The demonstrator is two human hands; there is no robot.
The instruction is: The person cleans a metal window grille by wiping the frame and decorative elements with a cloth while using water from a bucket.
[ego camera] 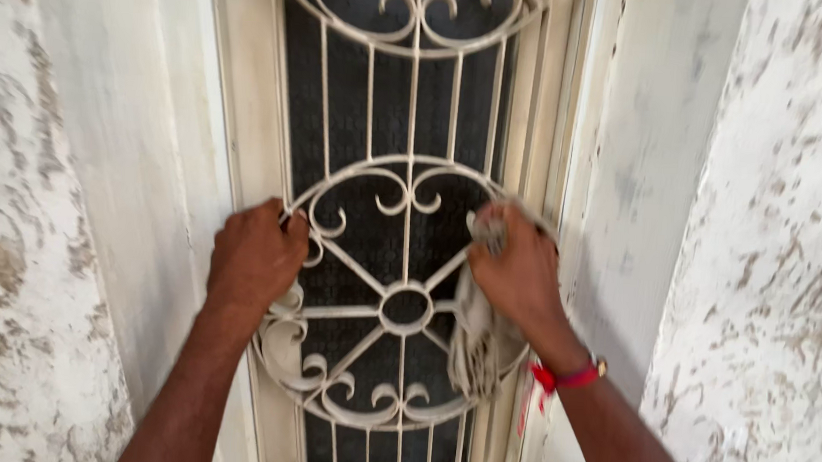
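Two bare hands work on an ornamental metal window grille [399, 259] set in a deep, narrow recess, seen from the head camera. At far left, the outer wall [6, 232] is rough plaster, whitewashed and mottled with brown patches where the coating has flaked. Next comes the left reveal [144, 193], a smoother, pale grey surface angled inward to the cream-painted window frame [246, 104]. The grille fills the frame: thin vertical bars, curled scrolls, and a large oval ring crossed by spokes that meet at a small central ring [406, 307]. Behind the bars lies dark mesh or glass; which one cannot be told. The paint on the bars is off-white and dull.

The left hand [255, 254] is closed in a fist around the left rim of the oval ring, beside a scroll. The right hand [516, 267] is closed on a pale grey cloth [473, 337], pressing it against the right rim of the ring; the cloth hangs in folds below the palm, over the lower spokes. A red thread band [565, 377] circles the right wrist, with loose ends trailing down.

Right of the grille, the right reveal [636, 179] is smooth and grey-streaked, and the right outer wall [783, 286] repeats the rough, speckled plaster. The recess leaves little side room: both forearms enter from below, close between the reveals.
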